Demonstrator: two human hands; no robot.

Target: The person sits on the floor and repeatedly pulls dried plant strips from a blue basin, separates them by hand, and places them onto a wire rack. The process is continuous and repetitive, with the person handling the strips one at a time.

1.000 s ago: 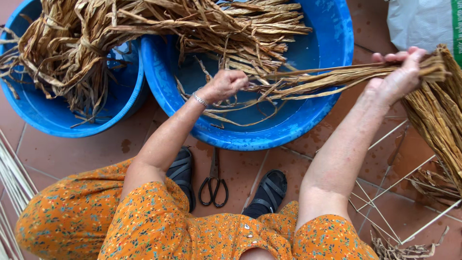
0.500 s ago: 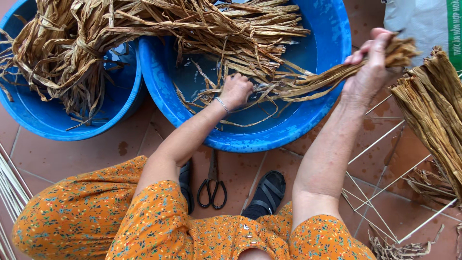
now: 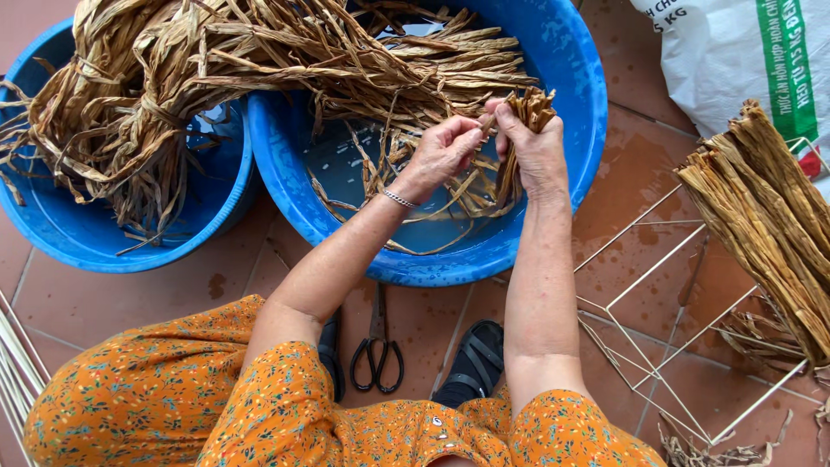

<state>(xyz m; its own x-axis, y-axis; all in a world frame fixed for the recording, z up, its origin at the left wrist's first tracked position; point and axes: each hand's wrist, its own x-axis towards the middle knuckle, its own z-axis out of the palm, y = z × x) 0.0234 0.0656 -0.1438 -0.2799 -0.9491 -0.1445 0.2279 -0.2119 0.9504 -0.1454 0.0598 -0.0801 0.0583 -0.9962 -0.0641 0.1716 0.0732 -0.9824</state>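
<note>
My right hand (image 3: pixel 536 147) grips a small bundle of wet brown plant strips (image 3: pixel 526 112) upright over the large blue basin (image 3: pixel 579 147). The strips hang down from the fist into the water. My left hand (image 3: pixel 441 154), with a thin bracelet on the wrist, pinches the same strips just left of the right hand. A thick mass of loose brown strips (image 3: pixel 346 60) lies across the far side of this basin and spills into a second blue basin (image 3: pixel 78 233) at the left.
Black-handled scissors (image 3: pixel 378 350) lie on the terracotta tile floor between my dark sandals (image 3: pixel 471 363). A white wire rack (image 3: pixel 666 294) stands at the right, carrying a stack of flat brown strips (image 3: pixel 761 216). A white sack (image 3: pixel 735 60) sits at the top right.
My right hand has swung in from the right with its strips and now holds them over the basin. My left hand has risen to meet it and taken hold of the same bundle.
</note>
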